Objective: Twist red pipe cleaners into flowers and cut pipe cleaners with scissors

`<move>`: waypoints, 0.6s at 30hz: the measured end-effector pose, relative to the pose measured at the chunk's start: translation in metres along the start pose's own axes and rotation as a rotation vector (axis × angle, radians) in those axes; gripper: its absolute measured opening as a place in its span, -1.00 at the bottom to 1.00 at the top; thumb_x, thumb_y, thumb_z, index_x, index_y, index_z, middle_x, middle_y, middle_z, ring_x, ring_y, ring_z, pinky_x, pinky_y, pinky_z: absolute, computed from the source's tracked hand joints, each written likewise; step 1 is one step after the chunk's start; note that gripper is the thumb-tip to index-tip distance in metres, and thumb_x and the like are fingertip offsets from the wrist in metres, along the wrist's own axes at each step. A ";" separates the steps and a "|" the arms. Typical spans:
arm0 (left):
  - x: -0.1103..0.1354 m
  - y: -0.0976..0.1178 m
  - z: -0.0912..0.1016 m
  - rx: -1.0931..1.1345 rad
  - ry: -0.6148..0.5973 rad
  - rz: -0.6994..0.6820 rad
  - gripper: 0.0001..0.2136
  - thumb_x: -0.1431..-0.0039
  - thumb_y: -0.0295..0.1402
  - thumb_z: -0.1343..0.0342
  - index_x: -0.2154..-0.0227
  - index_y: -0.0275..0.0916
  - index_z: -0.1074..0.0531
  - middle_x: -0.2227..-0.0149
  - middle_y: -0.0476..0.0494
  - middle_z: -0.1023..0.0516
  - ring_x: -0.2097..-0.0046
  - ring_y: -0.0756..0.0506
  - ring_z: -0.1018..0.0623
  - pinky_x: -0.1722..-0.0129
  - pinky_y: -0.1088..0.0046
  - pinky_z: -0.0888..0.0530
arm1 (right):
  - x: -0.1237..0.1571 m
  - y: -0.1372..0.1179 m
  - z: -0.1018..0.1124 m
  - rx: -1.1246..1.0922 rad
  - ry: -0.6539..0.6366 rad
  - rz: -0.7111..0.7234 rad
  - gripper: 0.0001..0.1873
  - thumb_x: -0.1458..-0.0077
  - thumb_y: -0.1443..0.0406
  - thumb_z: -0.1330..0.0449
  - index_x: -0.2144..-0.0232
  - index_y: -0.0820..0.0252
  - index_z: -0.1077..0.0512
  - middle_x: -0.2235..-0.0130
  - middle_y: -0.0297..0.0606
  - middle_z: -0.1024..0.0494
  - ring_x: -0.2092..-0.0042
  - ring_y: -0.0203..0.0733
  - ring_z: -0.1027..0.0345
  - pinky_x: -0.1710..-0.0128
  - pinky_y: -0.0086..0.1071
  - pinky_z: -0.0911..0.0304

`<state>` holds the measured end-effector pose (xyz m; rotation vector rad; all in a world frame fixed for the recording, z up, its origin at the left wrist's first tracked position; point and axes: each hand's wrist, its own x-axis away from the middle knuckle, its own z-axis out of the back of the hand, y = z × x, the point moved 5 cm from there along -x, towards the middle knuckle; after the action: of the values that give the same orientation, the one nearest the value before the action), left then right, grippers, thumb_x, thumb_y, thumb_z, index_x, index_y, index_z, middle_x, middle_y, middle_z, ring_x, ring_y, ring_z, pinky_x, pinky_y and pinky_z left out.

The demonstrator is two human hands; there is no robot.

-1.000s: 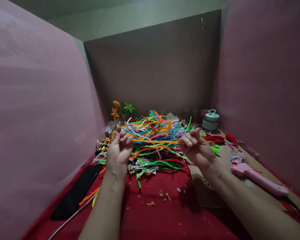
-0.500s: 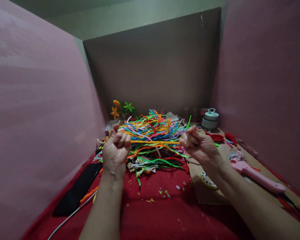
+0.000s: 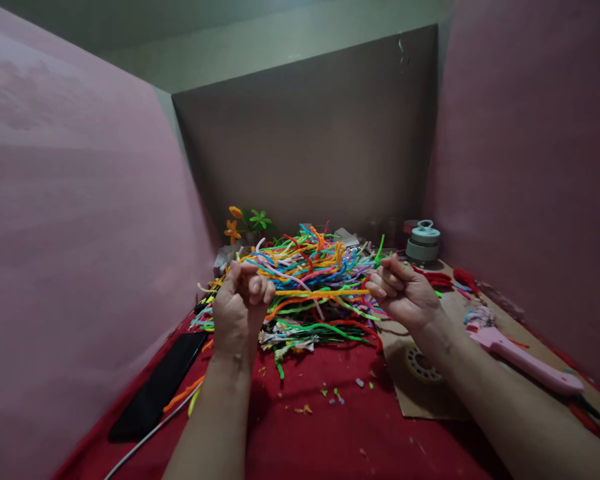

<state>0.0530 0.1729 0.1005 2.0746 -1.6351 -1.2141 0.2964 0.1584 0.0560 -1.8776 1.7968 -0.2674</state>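
Note:
An orange pipe cleaner (image 3: 320,292) is stretched level between my two hands, above a red cloth (image 3: 325,427). My left hand (image 3: 240,307) is closed round its left end, fingers curled into a fist. My right hand (image 3: 405,293) pinches its right end with curled fingers. Just behind the hands lies a big heap of pipe cleaners in many colours (image 3: 310,267). A small bundle of pale stamens (image 3: 285,340) sits at the heap's front edge.
A black phone (image 3: 155,390) and a white cable (image 3: 145,437) lie at the left. A pink glue gun (image 3: 525,360) rests on brown cardboard (image 3: 420,393) at the right. Tape rolls (image 3: 423,243) and small orange flowers (image 3: 235,223) stand at the back. Pink and brown walls enclose the space.
Both hands stay closed on the orange pipe cleaner and shifted slightly right and down; the fingers of each hand worked a little at its ends. The view tilted slightly.

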 end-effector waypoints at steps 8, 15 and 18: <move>0.001 0.005 0.009 0.212 0.111 0.087 -0.61 -0.29 -0.36 0.25 0.57 -0.37 -0.35 0.74 0.07 -0.17 0.67 0.11 -0.15 0.62 0.57 -0.22 | -0.002 0.003 0.004 0.090 0.034 0.015 -0.66 -0.10 0.33 -0.07 0.69 0.26 -0.28 0.70 -0.52 0.19 0.64 -0.42 0.36 0.67 -0.52 0.12; 0.001 0.000 0.007 0.107 0.108 0.065 -0.66 -0.27 -0.28 0.20 0.50 -0.33 -0.36 0.74 0.10 -0.14 0.70 0.12 -0.09 0.68 0.59 -0.14 | 0.001 0.007 -0.010 0.017 -0.082 -0.015 -0.81 -0.11 0.29 -0.07 0.46 0.28 -0.41 0.66 -0.50 0.06 0.62 -0.41 0.19 0.59 -0.51 -0.01; 0.004 -0.009 -0.002 0.032 0.049 0.108 -0.70 -0.24 -0.22 0.15 0.41 -0.30 -0.40 0.74 0.13 -0.10 0.70 0.12 -0.04 0.70 0.60 -0.10 | 0.005 0.014 -0.016 -0.007 -0.108 -0.101 -0.79 -0.10 0.29 -0.06 0.25 0.29 -0.41 0.62 -0.47 -0.08 0.58 -0.41 0.06 0.51 -0.48 -0.10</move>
<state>0.0605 0.1721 0.0943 1.9893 -1.7313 -1.1011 0.2766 0.1501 0.0615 -1.9529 1.6367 -0.1920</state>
